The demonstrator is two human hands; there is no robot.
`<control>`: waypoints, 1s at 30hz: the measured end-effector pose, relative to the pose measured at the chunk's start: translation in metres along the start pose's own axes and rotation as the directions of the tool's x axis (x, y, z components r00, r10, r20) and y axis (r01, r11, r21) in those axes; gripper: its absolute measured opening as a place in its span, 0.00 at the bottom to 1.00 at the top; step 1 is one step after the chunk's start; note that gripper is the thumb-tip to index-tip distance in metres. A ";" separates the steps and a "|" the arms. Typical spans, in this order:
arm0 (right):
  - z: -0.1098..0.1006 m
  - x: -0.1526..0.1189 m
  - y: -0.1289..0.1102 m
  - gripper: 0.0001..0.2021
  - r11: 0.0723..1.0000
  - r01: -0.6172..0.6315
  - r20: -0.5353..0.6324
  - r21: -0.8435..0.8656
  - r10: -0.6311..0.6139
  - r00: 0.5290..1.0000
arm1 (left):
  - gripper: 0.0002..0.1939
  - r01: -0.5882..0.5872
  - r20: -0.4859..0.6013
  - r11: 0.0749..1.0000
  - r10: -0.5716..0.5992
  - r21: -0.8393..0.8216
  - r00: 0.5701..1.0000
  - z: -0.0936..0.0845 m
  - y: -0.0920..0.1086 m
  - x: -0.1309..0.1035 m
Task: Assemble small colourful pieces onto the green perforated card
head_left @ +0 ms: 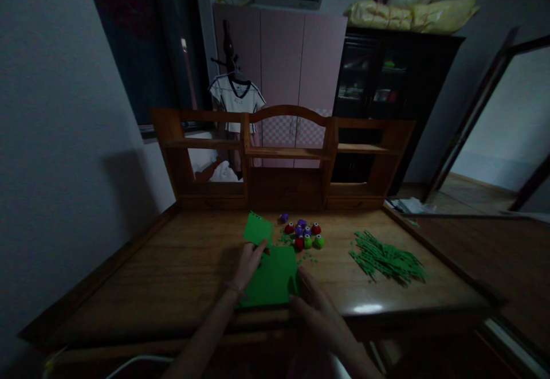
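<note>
My left hand [249, 264] is closed at the lower edge of a smaller green sheet [258, 229], which has small dark marks along its top. A bit of red shows by the thumb tip; what it is I cannot make out. Below lies a larger green sheet or stack of sheets [277, 278] near the table's front edge. My right hand [315, 299] is at that sheet's right edge, thumb and fingers apart. Beyond the sheets sit several small rounded pieces with white eye-like spots, among them red [298, 244], purple [301, 224] and green [318, 242] ones.
Tiny green scraps [312, 258] lie scattered around the rounded pieces. To the right is a loose heap of thin green strips [389, 258]. A wooden shelf unit [287, 152] rises at the back of the wooden table [172, 270]. A wall [86, 195] stands on the left.
</note>
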State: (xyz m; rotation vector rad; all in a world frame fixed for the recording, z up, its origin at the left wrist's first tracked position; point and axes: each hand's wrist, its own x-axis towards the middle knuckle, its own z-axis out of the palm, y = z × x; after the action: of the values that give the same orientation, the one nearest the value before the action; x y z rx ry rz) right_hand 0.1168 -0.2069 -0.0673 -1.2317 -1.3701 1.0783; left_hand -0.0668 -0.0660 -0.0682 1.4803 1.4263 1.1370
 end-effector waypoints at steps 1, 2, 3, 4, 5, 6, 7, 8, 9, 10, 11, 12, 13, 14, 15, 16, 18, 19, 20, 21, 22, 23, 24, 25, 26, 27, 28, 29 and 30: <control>-0.004 0.004 -0.004 0.30 1.000 0.031 -0.024 -0.005 -0.031 0.999 | 0.26 -0.023 0.000 1.000 0.023 -0.016 1.000 -0.001 0.003 0.003; -0.009 0.009 -0.010 0.28 0.997 0.071 -0.058 -0.028 -0.072 0.996 | 0.26 -0.050 -0.002 0.998 0.050 -0.035 0.999 -0.001 0.008 0.006; -0.015 0.016 -0.016 0.25 0.988 0.118 -0.097 -0.099 -0.128 0.987 | 0.26 -0.073 0.001 0.995 0.073 -0.066 0.997 -0.001 0.015 0.011; -0.022 0.025 -0.023 0.21 0.966 0.168 -0.126 -0.197 -0.195 0.973 | 0.25 -0.093 -0.024 0.992 0.092 -0.081 0.995 0.000 0.022 0.018; -0.029 0.035 -0.030 0.18 0.928 0.204 -0.121 -0.311 -0.251 0.960 | 0.25 -0.128 -0.047 0.989 0.125 -0.068 0.991 0.003 0.030 0.025; -0.036 0.047 -0.035 0.15 0.877 0.226 -0.068 -0.424 -0.280 0.958 | 0.24 -0.163 -0.089 0.984 0.157 -0.065 0.984 0.007 0.038 0.034; -0.040 0.060 -0.038 0.15 0.812 0.232 -0.010 -0.535 -0.281 0.960 | 0.25 -0.167 -0.113 0.984 0.159 -0.065 0.981 0.013 0.044 0.042; -0.044 0.073 -0.039 0.16 0.737 0.221 0.026 -0.639 -0.266 0.964 | 0.26 -0.167 -0.123 0.983 0.158 -0.069 0.980 0.019 0.049 0.051; -0.045 0.085 -0.037 0.17 0.657 0.202 0.042 -0.726 -0.251 0.967 | 0.26 -0.180 -0.136 0.981 0.169 -0.075 0.976 0.027 0.053 0.059; -0.045 0.095 -0.034 0.18 0.576 0.175 0.045 -0.799 -0.234 0.971 | 0.27 -0.198 -0.134 0.977 0.186 -0.082 0.973 0.035 0.054 0.066; -0.043 0.105 -0.029 0.20 0.501 0.146 0.047 -0.853 -0.206 0.977 | 0.27 -0.210 -0.117 0.974 0.200 -0.086 0.973 0.042 0.054 0.072; -0.039 0.112 -0.024 0.22 0.438 0.118 0.043 -0.891 -0.179 0.983 | 0.28 -0.201 -0.099 0.976 0.192 -0.088 0.976 0.048 0.053 0.076; -0.036 0.117 -0.019 0.23 0.394 0.100 0.037 -0.914 -0.164 0.986 | 0.28 -0.200 -0.070 0.975 0.194 -0.100 0.979 0.053 0.050 0.079; -0.032 0.121 -0.014 0.23 0.364 0.091 0.033 -0.927 -0.161 0.986 | 0.28 -0.205 -0.040 0.973 0.202 -0.106 0.979 0.056 0.048 0.080; -0.028 0.124 -0.011 0.23 0.340 0.091 0.037 -0.936 -0.161 0.986 | 0.28 -0.213 -0.012 0.970 0.213 -0.115 0.977 0.057 0.045 0.080; -0.025 0.126 -0.008 0.22 0.321 0.079 0.031 -0.944 -0.154 0.988 | 0.28 -0.222 0.020 0.965 0.227 -0.139 0.974 0.057 0.043 0.079; -0.020 0.129 -0.005 0.21 0.291 0.066 0.025 -0.955 -0.142 0.990 | 0.27 -0.239 0.044 0.949 0.252 -0.204 0.967 0.054 0.041 0.075; -0.018 0.130 -0.005 0.20 0.275 0.060 0.021 -0.960 -0.142 0.990 | 0.26 -0.238 0.056 0.946 0.256 -0.221 0.965 0.052 0.040 0.073; -0.017 0.131 -0.005 0.20 0.261 0.055 0.017 -0.964 -0.145 0.989 | 0.27 -0.227 0.055 0.944 0.247 -0.240 0.968 0.051 0.039 0.072; -0.015 0.132 -0.004 0.18 0.247 0.047 0.010 -0.968 -0.149 0.989 | 0.27 -0.211 0.049 0.944 0.231 -0.255 0.972 0.050 0.037 0.071; -0.013 0.134 -0.004 0.17 0.237 0.037 0.001 -0.971 -0.150 0.989 | 0.27 -0.196 0.042 0.944 0.215 -0.264 0.976 0.049 0.036 0.070; -0.011 0.135 -0.004 0.15 0.230 0.023 -0.011 -0.973 -0.146 0.989 | 0.27 -0.183 0.036 0.945 0.200 -0.270 0.979 0.050 0.034 0.070; -0.010 0.137 -0.004 0.14 0.226 0.008 -0.024 -0.974 -0.142 0.990 | 0.27 -0.173 0.037 0.946 0.190 -0.273 0.981 0.051 0.032 0.071; -0.009 0.138 -0.005 0.12 0.227 -0.002 -0.036 -0.974 -0.143 0.989 | 0.27 -0.168 0.043 0.946 0.187 -0.277 0.981 0.052 0.029 0.072; -0.010 0.139 -0.007 0.11 0.235 -0.002 -0.039 -0.972 -0.155 0.987 | 0.26 -0.166 0.049 0.945 0.187 -0.282 0.981 0.053 0.027 0.072; -0.011 0.139 -0.010 0.11 0.250 0.009 -0.039 -0.968 -0.187 0.982 | 0.26 -0.165 0.054 0.943 0.188 -0.288 0.981 0.055 0.025 0.073; -0.014 0.140 -0.015 0.10 0.275 0.033 -0.032 -0.961 -0.230 0.973 | 0.26 -0.161 0.052 0.943 0.184 -0.292 0.982 0.057 0.023 0.074; -0.018 0.142 -0.020 0.09 0.310 0.072 -0.024 -0.948 -0.294 0.956 | 0.25 -0.153 0.046 0.945 0.174 -0.290 0.984 0.058 0.021 0.074; -0.023 0.144 -0.027 0.09 0.346 0.102 -0.038 -0.933 -0.375 0.926 | 0.25 -0.143 0.044 0.948 0.162 -0.283 0.986 0.060 0.019 0.075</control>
State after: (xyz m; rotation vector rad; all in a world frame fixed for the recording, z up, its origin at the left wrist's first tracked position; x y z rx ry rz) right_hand 0.1328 -0.0662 -0.0238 -1.7690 -1.9511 -0.2318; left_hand -0.0060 0.0100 -0.0617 1.4289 1.0692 1.3120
